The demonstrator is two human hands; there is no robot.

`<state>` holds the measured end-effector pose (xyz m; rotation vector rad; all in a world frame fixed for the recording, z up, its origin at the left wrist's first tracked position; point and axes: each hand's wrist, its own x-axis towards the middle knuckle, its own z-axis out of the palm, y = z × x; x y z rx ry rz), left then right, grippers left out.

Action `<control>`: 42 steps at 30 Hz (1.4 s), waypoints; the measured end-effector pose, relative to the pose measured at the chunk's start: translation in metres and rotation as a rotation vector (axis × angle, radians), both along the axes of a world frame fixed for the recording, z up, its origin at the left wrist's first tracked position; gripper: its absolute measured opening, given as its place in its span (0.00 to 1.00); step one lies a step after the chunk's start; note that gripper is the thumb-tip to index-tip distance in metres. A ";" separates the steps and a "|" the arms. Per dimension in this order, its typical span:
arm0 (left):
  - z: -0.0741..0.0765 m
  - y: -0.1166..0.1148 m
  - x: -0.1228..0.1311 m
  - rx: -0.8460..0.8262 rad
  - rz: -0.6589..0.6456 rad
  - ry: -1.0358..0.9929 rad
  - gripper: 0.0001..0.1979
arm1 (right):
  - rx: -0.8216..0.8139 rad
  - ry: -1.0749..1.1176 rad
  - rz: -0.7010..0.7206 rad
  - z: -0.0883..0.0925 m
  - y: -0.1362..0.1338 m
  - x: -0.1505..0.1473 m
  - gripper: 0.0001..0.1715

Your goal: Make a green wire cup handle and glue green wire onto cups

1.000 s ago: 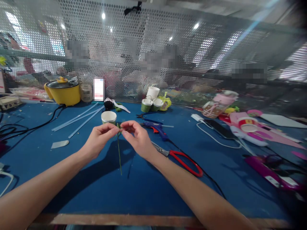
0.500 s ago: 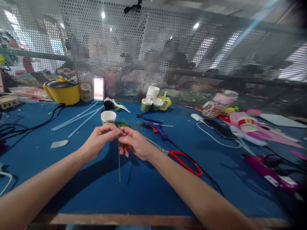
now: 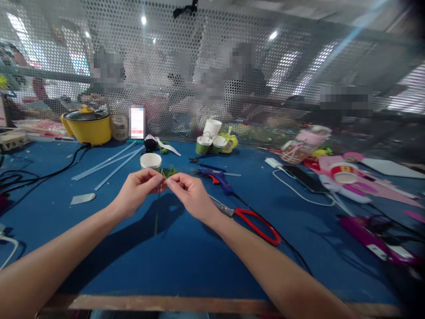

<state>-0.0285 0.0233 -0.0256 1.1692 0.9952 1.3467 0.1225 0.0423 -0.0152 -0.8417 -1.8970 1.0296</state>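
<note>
My left hand [image 3: 141, 190] and my right hand [image 3: 191, 192] meet above the middle of the blue table, thumbs and fingertips pinched together. Between them they hold a thin green strand [image 3: 156, 223], whose blurred tail dangles below my left fingers. Right behind the fingertips stands a white-rimmed paper cup [image 3: 151, 160] with a green side, partly covered by my left hand. A small clump of green yarn [image 3: 171, 172] lies beyond my right fingertips. Whether the strand is joined to that clump I cannot tell.
Right of my hands lie a blue glue gun [image 3: 215, 177], red-handled scissors [image 3: 254, 221] and pliers [image 3: 206, 159]. Farther back are green cups [image 3: 203, 145], a yellow pot [image 3: 88, 128] and clear glue sticks [image 3: 113, 170]. A purple power strip [image 3: 368, 237] and a phone [image 3: 303, 178] lie at right.
The right hand's lower fingers have curled in and its fingertips now pinch beside the left ones. The strand's tail has swung left and blurred.
</note>
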 end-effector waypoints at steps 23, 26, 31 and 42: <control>0.005 -0.005 0.006 -0.006 0.136 0.134 0.09 | 0.110 -0.138 -0.047 0.002 -0.009 -0.002 0.11; 0.008 -0.005 0.007 -0.010 0.165 0.151 0.09 | 0.107 -0.138 -0.041 0.002 -0.009 -0.001 0.11; 0.005 -0.004 0.006 0.047 0.170 0.179 0.08 | 0.110 -0.165 -0.035 0.004 -0.009 -0.002 0.12; 0.009 -0.006 0.002 -0.031 0.013 0.094 0.08 | 0.063 -0.349 -0.024 0.009 -0.004 0.009 0.12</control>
